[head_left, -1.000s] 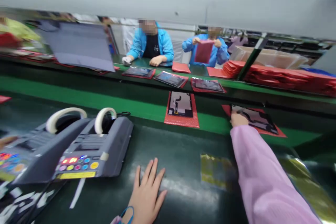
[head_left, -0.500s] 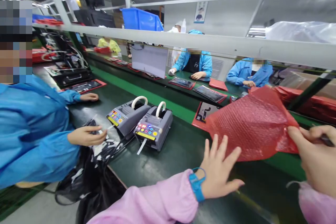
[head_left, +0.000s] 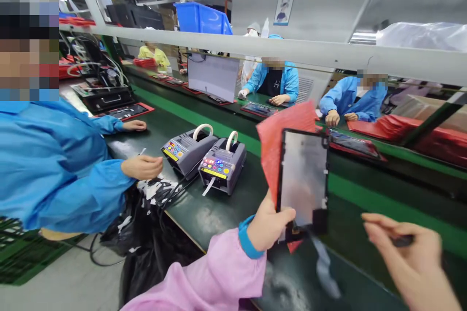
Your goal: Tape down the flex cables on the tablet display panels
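My left hand [head_left: 272, 221] grips the lower left edge of a screen panel [head_left: 303, 172], thumb across its front. The panel has a black frame, a silvery, mirror-like face and a dark flex part at the bottom. It stands nearly upright. Behind it, a red bubble-wrap bag [head_left: 270, 138] sticks up, pinned in the same hand. Off to the right, my right hand [head_left: 408, 248] is apart from the panel, its thumb and forefinger together. A small dark object [head_left: 403, 240] is tucked in its curled fingers; its kind is unclear. A blurred translucent strip [head_left: 324, 269] shows below the panel.
Two grey tape dispensers [head_left: 222, 167] stand on the dark green bench, left of my hands. A co-worker in a blue jacket [head_left: 73, 170] sits at the left. Across the line, red bags [head_left: 397, 129] and a panel on a red bag [head_left: 353, 143] lie near other workers.
The red bag has come from the right hand to the left, now behind the screen panel. My left hand has closed on both; my right hand has let go and moved lower.
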Demonstrator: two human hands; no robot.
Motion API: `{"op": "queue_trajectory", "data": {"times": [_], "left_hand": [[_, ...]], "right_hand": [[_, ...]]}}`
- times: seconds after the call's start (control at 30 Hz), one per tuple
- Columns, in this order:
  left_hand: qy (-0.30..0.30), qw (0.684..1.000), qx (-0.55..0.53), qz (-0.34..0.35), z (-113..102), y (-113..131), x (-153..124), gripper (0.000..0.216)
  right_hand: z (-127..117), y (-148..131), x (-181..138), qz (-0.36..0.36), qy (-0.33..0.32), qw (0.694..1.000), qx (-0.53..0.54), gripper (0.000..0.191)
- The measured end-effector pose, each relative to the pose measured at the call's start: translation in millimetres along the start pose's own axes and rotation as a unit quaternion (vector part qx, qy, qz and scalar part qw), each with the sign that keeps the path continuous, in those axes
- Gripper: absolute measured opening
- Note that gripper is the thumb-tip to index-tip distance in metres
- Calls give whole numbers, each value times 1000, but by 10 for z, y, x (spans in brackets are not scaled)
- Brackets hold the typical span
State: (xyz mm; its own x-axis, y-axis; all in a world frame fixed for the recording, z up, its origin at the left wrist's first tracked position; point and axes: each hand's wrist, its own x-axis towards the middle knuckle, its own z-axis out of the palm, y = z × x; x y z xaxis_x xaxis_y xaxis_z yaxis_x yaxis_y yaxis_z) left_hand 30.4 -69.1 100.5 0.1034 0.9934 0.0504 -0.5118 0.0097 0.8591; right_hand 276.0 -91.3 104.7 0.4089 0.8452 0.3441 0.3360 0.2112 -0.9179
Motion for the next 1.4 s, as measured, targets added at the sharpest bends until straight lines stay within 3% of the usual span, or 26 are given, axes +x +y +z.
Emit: {"op": "queue_trajectory", "data": {"times": [0.13, 0.27, 0.4, 0.57, 0.8, 0.93, 1.03, 1.17, 1.23, 1.3, 1.4], "left_hand": [[8, 992, -72, -99, -102, -148, -39, 70], [9, 977, -100, -186, -316, -347, -13, 56], [-2, 958, -100, -268, -640, -436, 67, 33], [1, 942, -91, -322, -904, -502, 202, 23], [4, 940, -67, -333, -809, -523, 283, 40], [11, 952, -25, -306, -735, -526, 311, 53], [28, 965, 31, -260, -693, -586, 278, 54], [87, 978, 125, -139, -717, -643, 138, 77], [60, 968, 235, -62, -789, -603, 47, 83], [-50, 917, 394, 21, -890, -527, -46, 77], [-243, 774, 572, 124, -1040, -447, -166, 73]], "right_hand": [[270, 502, -264, 107, -127, 986, 15, 61], [403, 761, -535, 154, -79, 984, 53, 65], [373, 665, -628, 251, -71, 961, 94, 67], [288, 516, -585, 228, -26, 967, 112, 67], [488, 641, -856, 146, -66, 986, 37, 52], [504, 682, -904, 136, -131, 981, -44, 45], [349, 612, -785, 142, -160, 971, -111, 39], [31, 575, -564, 135, -97, 975, -150, 27], [-113, 650, -478, 135, -49, 984, -106, 33], [-234, 769, -423, 145, 3, 987, -64, 33], [-383, 937, -399, 167, 53, 983, -49, 30]]}}
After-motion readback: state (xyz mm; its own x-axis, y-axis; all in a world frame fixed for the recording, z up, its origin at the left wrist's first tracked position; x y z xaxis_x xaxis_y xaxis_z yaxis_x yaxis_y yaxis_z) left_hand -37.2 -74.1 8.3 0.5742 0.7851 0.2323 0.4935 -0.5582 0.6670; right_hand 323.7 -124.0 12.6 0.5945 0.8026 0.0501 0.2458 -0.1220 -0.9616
